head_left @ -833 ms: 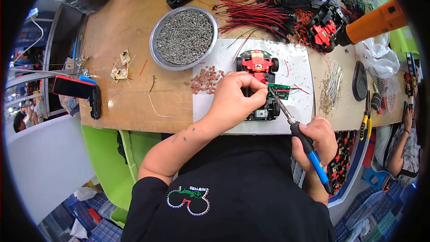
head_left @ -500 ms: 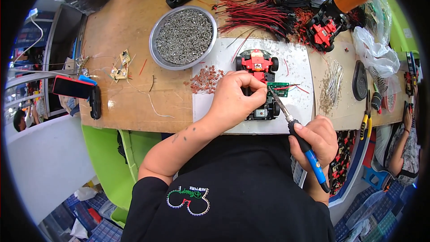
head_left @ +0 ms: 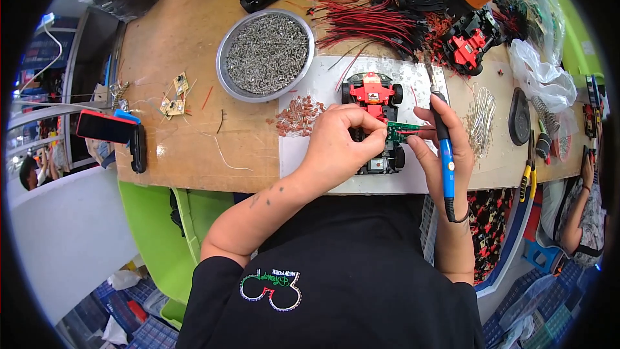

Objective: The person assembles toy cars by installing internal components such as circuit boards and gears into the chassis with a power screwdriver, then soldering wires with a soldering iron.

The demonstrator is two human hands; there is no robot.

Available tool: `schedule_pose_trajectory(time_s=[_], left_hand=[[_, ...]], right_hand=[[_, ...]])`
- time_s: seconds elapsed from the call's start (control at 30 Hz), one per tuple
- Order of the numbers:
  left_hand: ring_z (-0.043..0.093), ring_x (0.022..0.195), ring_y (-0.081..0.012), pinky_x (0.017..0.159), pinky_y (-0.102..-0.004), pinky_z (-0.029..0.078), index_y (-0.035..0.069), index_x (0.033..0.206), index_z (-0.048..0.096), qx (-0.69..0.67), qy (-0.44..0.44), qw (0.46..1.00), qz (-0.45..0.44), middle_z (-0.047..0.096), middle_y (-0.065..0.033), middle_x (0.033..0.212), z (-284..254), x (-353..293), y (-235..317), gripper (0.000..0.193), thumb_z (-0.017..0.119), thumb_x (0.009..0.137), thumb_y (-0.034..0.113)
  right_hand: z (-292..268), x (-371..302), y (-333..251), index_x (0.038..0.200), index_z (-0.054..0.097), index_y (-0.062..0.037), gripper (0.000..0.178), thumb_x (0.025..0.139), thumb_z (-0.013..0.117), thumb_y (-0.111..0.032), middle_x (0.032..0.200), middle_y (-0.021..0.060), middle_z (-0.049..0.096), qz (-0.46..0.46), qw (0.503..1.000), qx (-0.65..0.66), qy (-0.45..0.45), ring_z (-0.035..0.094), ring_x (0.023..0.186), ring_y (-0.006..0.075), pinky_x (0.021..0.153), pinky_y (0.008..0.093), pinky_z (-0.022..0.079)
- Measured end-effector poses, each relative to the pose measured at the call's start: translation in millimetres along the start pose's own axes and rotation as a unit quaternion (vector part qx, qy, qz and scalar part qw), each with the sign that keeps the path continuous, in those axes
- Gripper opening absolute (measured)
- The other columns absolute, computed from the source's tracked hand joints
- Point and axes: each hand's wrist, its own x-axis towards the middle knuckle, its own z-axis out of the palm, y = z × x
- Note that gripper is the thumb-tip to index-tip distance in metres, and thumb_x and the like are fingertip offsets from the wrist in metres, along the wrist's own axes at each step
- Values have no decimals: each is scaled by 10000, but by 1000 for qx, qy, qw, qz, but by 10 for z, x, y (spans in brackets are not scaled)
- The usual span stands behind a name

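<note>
Centre of frame: toy car chassis, red body at the top end, black underside open, lying on a white sheet on the wooden counter. A small green circuit board sits at the chassis's right flank, thin wires running off it.

My left hand is draped over the chassis, fingers curled down and pressing on it, thumb side toward the board. My right hand is closed round a blue-handled soldering iron, shaft pointing to the upper part of the frame, while its fingertips pinch at the board's right edge. Whether the board is fully gripped or only steadied, I cannot tell.

Handling judgement: the board looks light, stiff and thin, and fragile at its wire joints; best held by its bare edges, never by the leads. The chassis looks like light, hard plastic, likely to slide on the sheet, so press it down over the middle.

Around: round metal dish of small screws upper left of centre, a scatter of small reddish parts beside the left hand, a bundle of red wires at top centre.
</note>
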Motion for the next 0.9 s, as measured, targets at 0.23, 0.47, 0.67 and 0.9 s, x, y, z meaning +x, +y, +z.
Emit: schedule_pose_trajectory(time_s=[0.23, 0.47, 0.67, 0.9], left_hand=[[568, 1034, -238, 939, -375, 429, 93, 1008, 745, 184, -39, 962, 196, 661, -45, 973, -172, 53, 363, 278, 818, 755, 184], [590, 1065, -209, 963, -364, 437, 101, 923, 778, 93, -88, 964, 233, 716, -38, 1053, -128, 97, 284, 136, 794, 788, 109], [656, 853, -122, 789, -260, 514, -9, 907, 740, -186, 3, 982, -35, 725, -79, 927, 16, -1, 179, 104, 784, 817, 17], [642, 846, -97, 759, -247, 508, -6, 884, 724, -22, 61, 994, 91, 712, -57, 891, -51, -52, 62, 84, 778, 829, 26]], right_hand=[[-80, 112, -218, 1400, 536, -86, 640, 810, 723, 76, 1174, 129, 653, -72, 994, -35, -75, 663, 909, 156, 780, 309, 572], [-71, 81, -267, 1372, 552, -79, 606, 812, 714, 85, 1085, 92, 654, -52, 995, -14, -79, 638, 843, 134, 742, 271, 543], [119, -119, -273, 1315, 551, -55, 565, 797, 756, 39, 1033, 59, 635, -29, 999, -2, -16, 615, 815, 103, 749, 244, 526], [308, -210, -253, 1295, 556, -41, 585, 775, 821, -26, 1036, 79, 640, 3, 991, 124, -50, 648, 841, 134, 755, 265, 536]])
